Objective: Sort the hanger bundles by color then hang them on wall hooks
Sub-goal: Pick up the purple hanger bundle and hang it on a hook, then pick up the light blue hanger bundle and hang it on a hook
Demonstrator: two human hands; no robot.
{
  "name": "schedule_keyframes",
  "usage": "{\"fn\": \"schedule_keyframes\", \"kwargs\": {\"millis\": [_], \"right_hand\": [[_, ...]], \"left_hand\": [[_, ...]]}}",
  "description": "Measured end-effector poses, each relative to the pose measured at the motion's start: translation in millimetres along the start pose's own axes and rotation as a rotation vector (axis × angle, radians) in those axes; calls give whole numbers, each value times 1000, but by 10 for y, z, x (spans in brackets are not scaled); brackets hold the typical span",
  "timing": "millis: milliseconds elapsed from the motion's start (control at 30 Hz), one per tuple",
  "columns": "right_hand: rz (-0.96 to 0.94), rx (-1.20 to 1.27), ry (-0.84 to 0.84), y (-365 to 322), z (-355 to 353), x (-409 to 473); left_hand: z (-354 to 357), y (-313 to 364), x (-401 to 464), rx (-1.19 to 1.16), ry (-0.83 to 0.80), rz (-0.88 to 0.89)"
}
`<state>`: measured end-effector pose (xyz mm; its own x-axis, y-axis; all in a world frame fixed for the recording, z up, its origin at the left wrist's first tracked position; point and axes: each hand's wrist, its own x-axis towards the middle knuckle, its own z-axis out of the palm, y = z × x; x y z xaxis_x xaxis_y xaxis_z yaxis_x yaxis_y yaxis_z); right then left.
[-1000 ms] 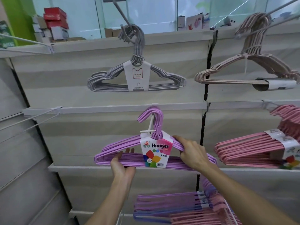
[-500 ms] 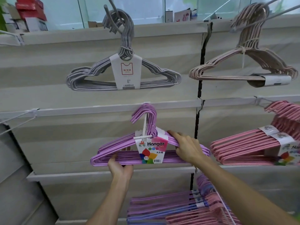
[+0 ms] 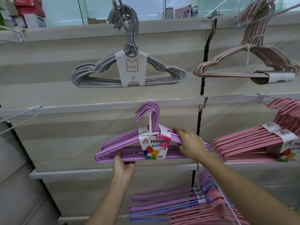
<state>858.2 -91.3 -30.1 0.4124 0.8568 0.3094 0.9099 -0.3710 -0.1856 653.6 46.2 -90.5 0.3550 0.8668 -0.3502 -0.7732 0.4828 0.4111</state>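
Observation:
A purple hanger bundle (image 3: 123, 140) with a colourful "Hanger" label hangs by its hooks on a white wall hook (image 3: 150, 122) at the middle rail. My left hand (image 3: 123, 166) grips the bundle's bottom bars from below. My right hand (image 3: 190, 145) grips its right shoulder just beside the label. A grey bundle (image 3: 90, 75) hangs on the top hook. To its right hangs a beige-pink bundle (image 3: 227, 65). Pink bundles (image 3: 243, 143) hang at the middle right.
Mixed purple, blue and pink bundles (image 3: 170, 207) hang on a lower hook under my right arm. Empty white wire hooks (image 3: 17, 116) stick out of the rail at the left. Boxes (image 3: 30, 12) stand on the top ledge. A black slotted upright (image 3: 203, 82) splits the wall panels.
The view has shifted left and slightly down. The purple bundle's hooks sit further onto the white wall hook. Both hands keep their hold on it.

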Motion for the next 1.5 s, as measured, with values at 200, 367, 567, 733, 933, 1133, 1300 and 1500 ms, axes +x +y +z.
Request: {"fn": "schedule_keyframes", "kwargs": {"millis": [200, 367, 567, 733, 933, 1133, 1300, 1500], "right_hand": [[23, 14, 4, -14, -92, -116], [5, -38, 30, -41, -202, -319], [3, -40, 102, -86, -350, -758], [54, -47, 177, -13, -557, -1206], [71, -83, 222, 253, -853, -1773], [149, -113, 261, 762, -1178, -2430], [264, -78, 290, 1304, -1499, -3169], [455, -84, 360, 2025, -1904, -4144]], "left_hand": [[-91, 51, -133, 114, -49, -67], [-154, 75, -304, 217, -82, -174], [-170, 2, -631, 400, -125, -317], [-46, -137, -965, 532, -257, -360], [126, -463, -1403, 630, -417, -310], [285, -1140, -1993, 817, -595, -148], [330, -1947, -2530, 1096, -813, 46], [273, -2906, -3262, 1341, -1153, 114]]}}
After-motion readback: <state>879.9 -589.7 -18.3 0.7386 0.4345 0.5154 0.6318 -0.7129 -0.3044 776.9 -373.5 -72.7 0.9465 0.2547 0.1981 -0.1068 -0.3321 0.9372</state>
